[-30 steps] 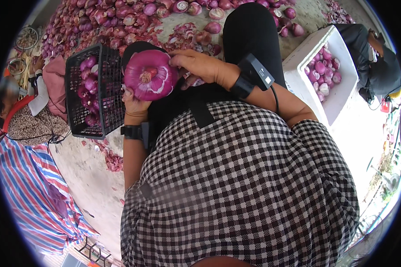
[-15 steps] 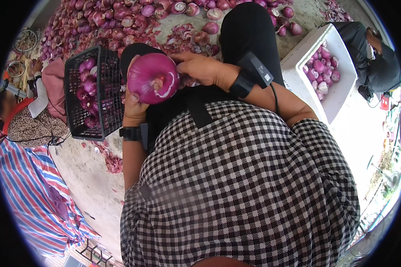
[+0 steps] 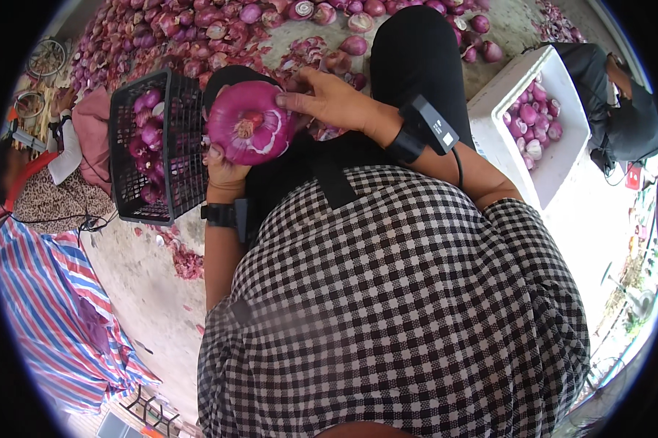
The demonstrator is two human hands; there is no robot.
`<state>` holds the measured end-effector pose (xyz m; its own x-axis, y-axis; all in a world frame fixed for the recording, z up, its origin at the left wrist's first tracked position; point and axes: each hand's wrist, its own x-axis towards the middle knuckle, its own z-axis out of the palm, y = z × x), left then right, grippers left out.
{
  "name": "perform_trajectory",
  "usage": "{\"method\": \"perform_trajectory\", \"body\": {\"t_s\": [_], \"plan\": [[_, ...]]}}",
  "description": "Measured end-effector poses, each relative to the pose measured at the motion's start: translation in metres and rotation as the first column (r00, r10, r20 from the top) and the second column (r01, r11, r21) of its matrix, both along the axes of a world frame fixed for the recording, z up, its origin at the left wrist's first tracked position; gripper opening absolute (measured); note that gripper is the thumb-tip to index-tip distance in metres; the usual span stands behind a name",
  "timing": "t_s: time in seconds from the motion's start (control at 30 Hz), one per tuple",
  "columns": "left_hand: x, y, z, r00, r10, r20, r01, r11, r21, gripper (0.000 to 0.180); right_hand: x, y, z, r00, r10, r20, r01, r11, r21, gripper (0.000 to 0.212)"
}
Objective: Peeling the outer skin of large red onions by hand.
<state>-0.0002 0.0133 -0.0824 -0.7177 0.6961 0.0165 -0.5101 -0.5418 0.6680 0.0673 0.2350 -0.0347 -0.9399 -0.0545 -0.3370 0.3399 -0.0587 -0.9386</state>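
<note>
- The onion (image 3: 250, 123) sits between the two hands, in front of the person's chest.
- The left hand (image 3: 225, 169) is under it, cupping it from below.
- The right hand (image 3: 334, 100) is on its right side, fingertips on its top.
- The basket (image 3: 170, 191) stands just left of the onion and the left hand, with onions in it.
- The onion pile (image 3: 190, 29) lies on the ground behind the basket and the hands.
- The box (image 3: 498, 139) stands to the right, beyond the right forearm, with onions in it.
- Another person (image 3: 621, 109) is just right of the box.
- A tarp (image 3: 59, 314) lies at the lower left, nearer than the basket.
</note>
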Motion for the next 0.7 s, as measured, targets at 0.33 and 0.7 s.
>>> {"method": "perform_trajectory", "body": {"t_s": [0.33, 0.7], "plan": [[-0.002, -0.005, -0.009, 0.999, 0.0, 0.04, -0.001, 1.0, 0.028, 0.106, 0.002, 0.006, -0.005, 0.978, 0.104, -0.18, -0.102, 0.995, 0.025, 0.021], [-0.004, -0.013, -0.024, 0.992, 0.118, 0.046, -0.116, 0.992, -0.047, 0.089, 0.003, 0.001, -0.005, 0.979, 0.025, -0.204, -0.062, 0.982, -0.177, 0.012]]}}
